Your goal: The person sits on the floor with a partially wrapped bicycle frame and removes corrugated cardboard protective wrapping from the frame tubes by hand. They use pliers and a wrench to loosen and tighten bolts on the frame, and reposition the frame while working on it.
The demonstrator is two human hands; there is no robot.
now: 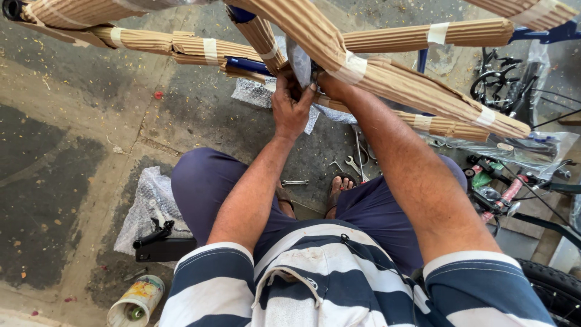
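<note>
A person sits on the concrete floor [72, 151] and looks down at both hands. Above the lap is a blue bike frame [254, 65] with its tubes wrapped in brown cardboard [399, 79] and stuck with pale tape. The tubes meet near the hands and spread out like spokes. The longest wrapped tube runs from the top middle down to the right. Another runs almost flat, out to the left.

The left hand [292, 109] is curled around the spot where the tubes meet, with its fingers bent tight on the wrapping there. The right hand [324, 82] reaches under the big tube and is mostly hidden, so I cannot tell how open it is.

Small wrenches [348, 165] lie on the floor near the person's feet. A black bike seat [160, 242] rests on bubble wrap [145, 200] to the left, and a can [136, 301] stands nearby. A bike wheel [554, 290] sits at the right.
</note>
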